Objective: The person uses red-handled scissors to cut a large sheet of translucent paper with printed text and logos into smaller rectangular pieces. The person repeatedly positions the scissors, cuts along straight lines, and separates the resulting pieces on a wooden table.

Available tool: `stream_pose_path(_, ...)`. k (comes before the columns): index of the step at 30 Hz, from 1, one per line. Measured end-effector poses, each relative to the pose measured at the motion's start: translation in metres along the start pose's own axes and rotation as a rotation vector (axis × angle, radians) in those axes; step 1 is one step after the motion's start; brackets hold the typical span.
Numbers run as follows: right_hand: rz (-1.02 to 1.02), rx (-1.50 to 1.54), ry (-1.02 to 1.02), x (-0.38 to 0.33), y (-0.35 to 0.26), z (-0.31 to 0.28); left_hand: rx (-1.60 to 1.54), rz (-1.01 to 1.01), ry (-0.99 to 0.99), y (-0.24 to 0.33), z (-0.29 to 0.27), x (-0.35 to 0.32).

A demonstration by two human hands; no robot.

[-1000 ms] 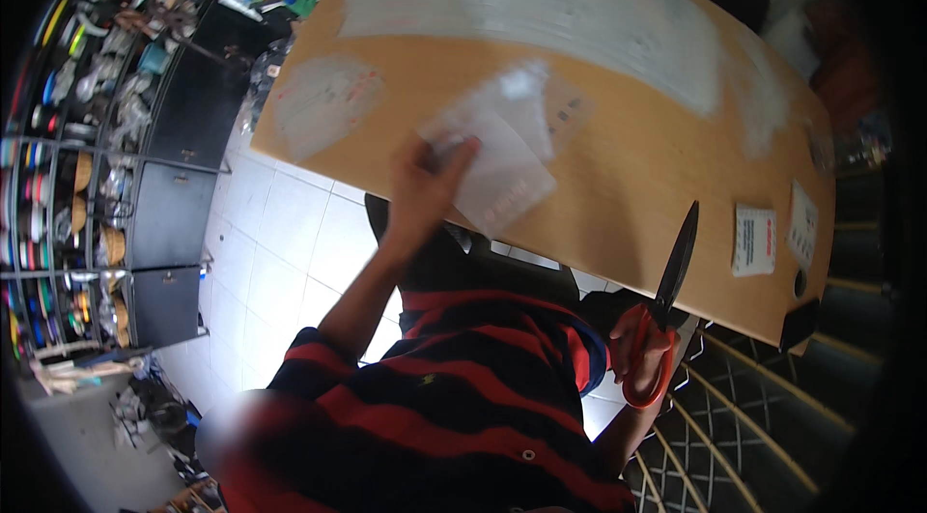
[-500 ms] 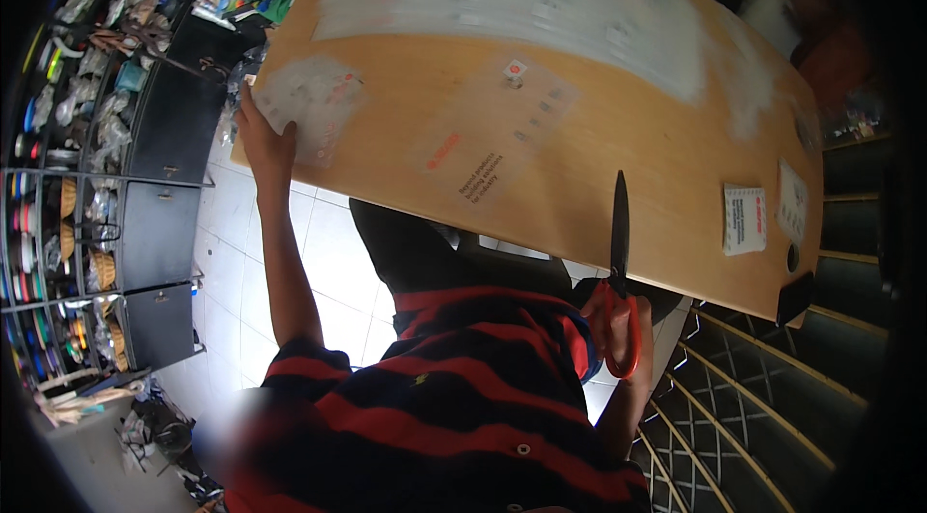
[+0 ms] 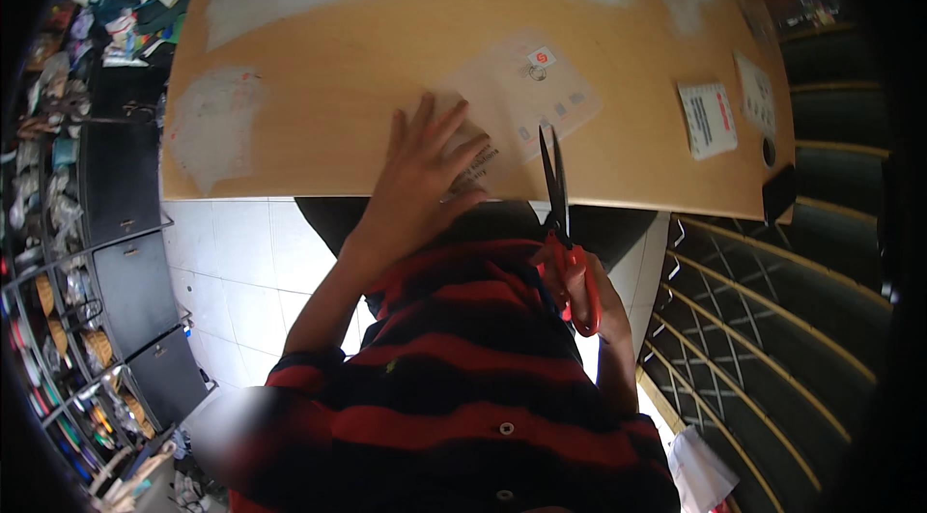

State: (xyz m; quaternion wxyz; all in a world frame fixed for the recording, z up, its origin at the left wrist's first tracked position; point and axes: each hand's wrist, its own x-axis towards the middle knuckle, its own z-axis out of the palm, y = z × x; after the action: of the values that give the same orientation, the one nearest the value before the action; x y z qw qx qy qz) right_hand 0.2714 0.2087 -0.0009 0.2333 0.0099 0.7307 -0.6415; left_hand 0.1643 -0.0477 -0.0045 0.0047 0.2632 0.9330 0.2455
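left hand [image 3: 425, 170] on envelope [image 3: 517, 107], right hand [image 3: 570, 276] gripping scissors [image 3: 558, 213]

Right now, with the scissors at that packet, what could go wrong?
1. The scissors have their blades beside the left hand, which lies flat on the clear packet; a fingertip may get nicked.
2. The packet lies near the table edge and could slide off.
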Motion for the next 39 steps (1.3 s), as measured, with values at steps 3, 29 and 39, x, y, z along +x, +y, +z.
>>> stream_pose_path(3, 0.049, 0.015, -0.015, -0.015, 0.012, -0.003, -0.033, 0.023, -0.064, 0.006, -0.003, -0.003)
stream_pose_path(29, 0.234, 0.153, 0.022, -0.042, 0.02, -0.017, -0.057, 0.416, -0.136, -0.029, 0.016, 0.088)
stream_pose_path(39, 0.228, 0.259, 0.144, -0.038, 0.018, -0.029, -0.051, 0.652, -0.147, 0.028, 0.055, 0.066)
